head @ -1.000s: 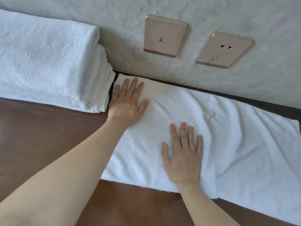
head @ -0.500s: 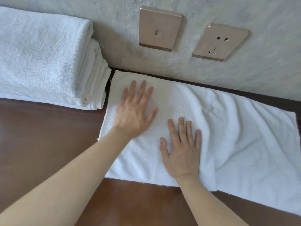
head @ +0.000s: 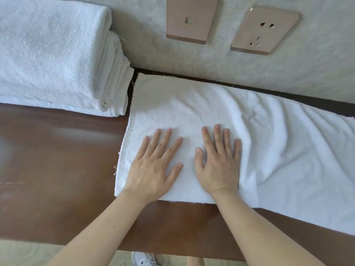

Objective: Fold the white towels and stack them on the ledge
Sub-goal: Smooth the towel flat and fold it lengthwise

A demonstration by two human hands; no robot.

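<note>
Head cam looking down here: nearest thing is a white sneaker (head: 143, 260) peeking out below the bench's near edge, on pale floor. Then the brown bench (head: 57, 160) itself, glossy wood. Both forearms reach across it. The left hand (head: 153, 169) lies palm down on the near left corner of the white towel (head: 278, 150), fingers (head: 165, 139) straight and fanned out, holding nothing, just pressing flat. The right hand (head: 219, 166) sits just beside it, same deal, flat with spread fingers, not gripping anything. The towel runs off to the right, smooth under the hands and pretty wrinkled further right, its far edge near the wall. Far left there's a stack of folded towels (head: 53, 54) sitting on the bench against the wall, just beside the spread towel's far left corner. On the grey textured wall (head: 317, 64) are a switch plate (head: 191, 20) and a power socket (head: 264, 29), both tan.
</note>
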